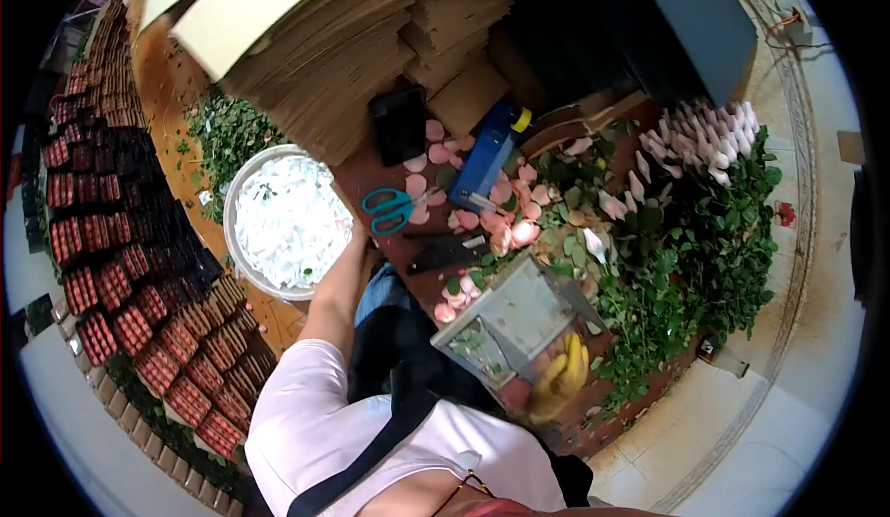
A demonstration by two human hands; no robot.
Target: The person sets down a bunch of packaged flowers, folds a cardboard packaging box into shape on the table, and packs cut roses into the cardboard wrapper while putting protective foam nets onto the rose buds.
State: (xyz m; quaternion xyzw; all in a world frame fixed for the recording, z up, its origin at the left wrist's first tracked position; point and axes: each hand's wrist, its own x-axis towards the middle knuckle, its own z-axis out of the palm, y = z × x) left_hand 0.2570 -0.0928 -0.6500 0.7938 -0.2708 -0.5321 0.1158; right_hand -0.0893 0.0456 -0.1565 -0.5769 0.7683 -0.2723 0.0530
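Observation:
My left arm reaches forward past a round white bucket filled with small white pieces [289, 225]. My left hand [359, 232] is beside the bucket's right side, at a thin tan edge; its fingers are mostly hidden. On the right, a yellow glove [562, 378] covers my right hand, close beside a metal-framed stand with a pale panel [514, 318]. The glove's fingers partly show, but their grip is unclear. Teal-handled scissors [387, 211] lie on the reddish-brown work surface, near a black flat tool [445, 253] and a blue tool [487, 160].
Stacked cardboard sheets [324, 53] rise at the back. Wrapped pale pink roses [705, 137] with leafy stems [686, 276] lie on the right. Loose pink petals [519, 192] are scattered mid-surface. Many red-topped bundles [111, 285] stand in rows at left, near a leaf pile [232, 137].

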